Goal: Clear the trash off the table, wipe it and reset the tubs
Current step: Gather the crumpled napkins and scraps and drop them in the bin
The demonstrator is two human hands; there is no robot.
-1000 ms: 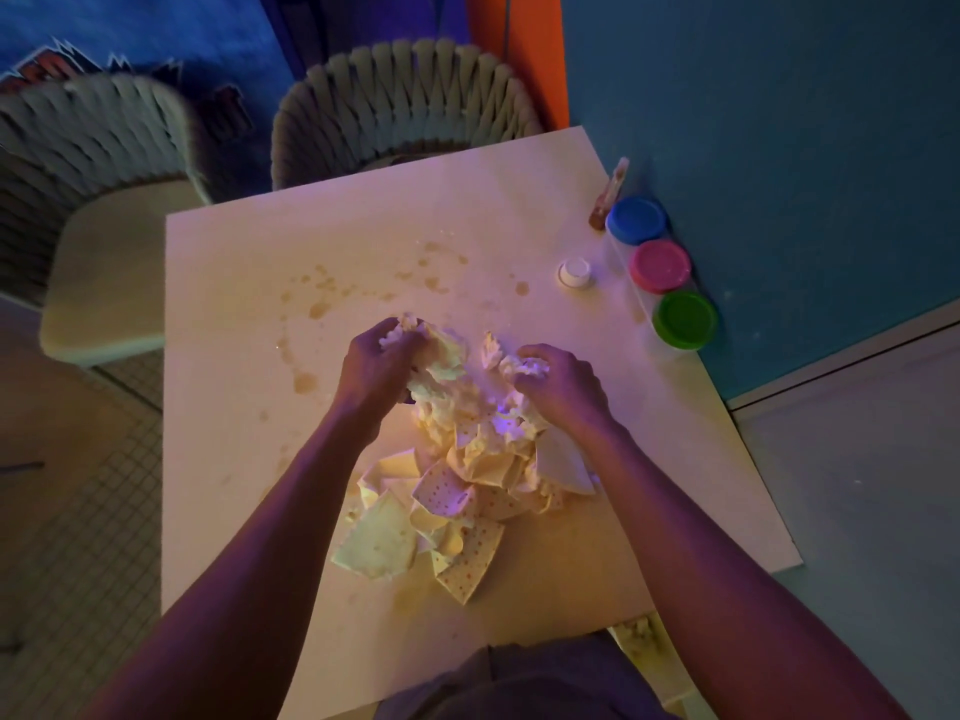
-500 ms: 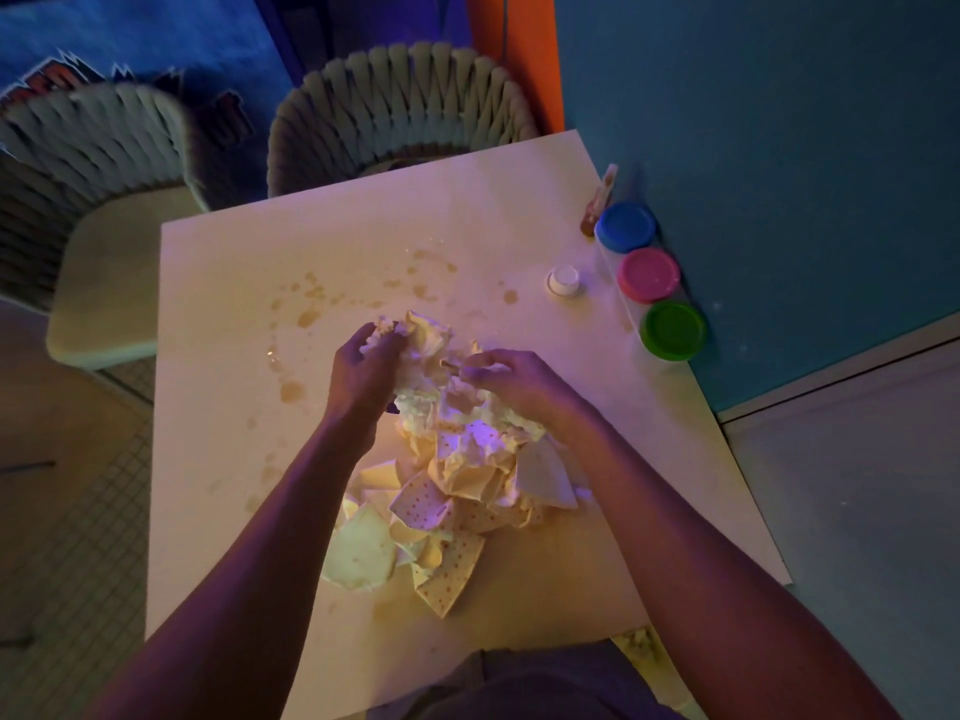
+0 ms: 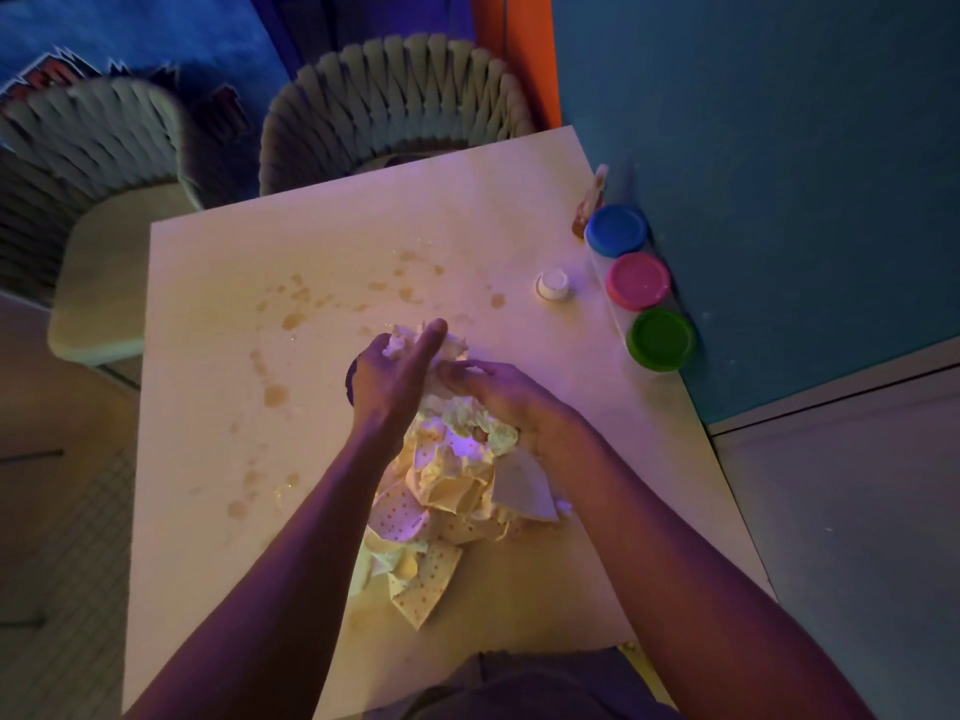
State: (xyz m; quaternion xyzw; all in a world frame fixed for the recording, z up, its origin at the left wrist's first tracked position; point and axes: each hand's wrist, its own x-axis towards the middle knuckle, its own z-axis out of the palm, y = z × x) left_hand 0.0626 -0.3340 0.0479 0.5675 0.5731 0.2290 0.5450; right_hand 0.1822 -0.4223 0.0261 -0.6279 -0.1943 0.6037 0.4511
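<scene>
Both hands have come closer together since a moment ago, and now they meet on top of the pile of crumpled yellow paper scraps [image 3: 447, 491]. That pile lies in the middle of the square pale table [image 3: 208, 511], on the side near the person.

The left hand [image 3: 387, 379] rests against the far end of the pile with its long fingers out straight, pointing away from the person. It looks like it is pushing the paper, not squeezing it. The right hand [image 3: 498, 394] is bent over the top of the pile, and its curled fingers hold some of the paper. The fingertips of the two hands almost touch.

Some flat bits with little red dots lie at the near end of the pile.

Brown sticky spots [image 3: 291, 319] dot the table on the far side of the pile and to its left.

Three round tubs stand in a row at the right edge of the table, by the teal wall: a blue-lidded tub [image 3: 616, 230] farthest, a pink-lidded tub [image 3: 638, 280] in the middle, and a green-lidded tub [image 3: 661, 339] nearest. A small white round cap [image 3: 553, 284] sits on the table just left of the pink one.

Two woven grey chairs [image 3: 400, 101] stand behind the far edge of the table.
</scene>
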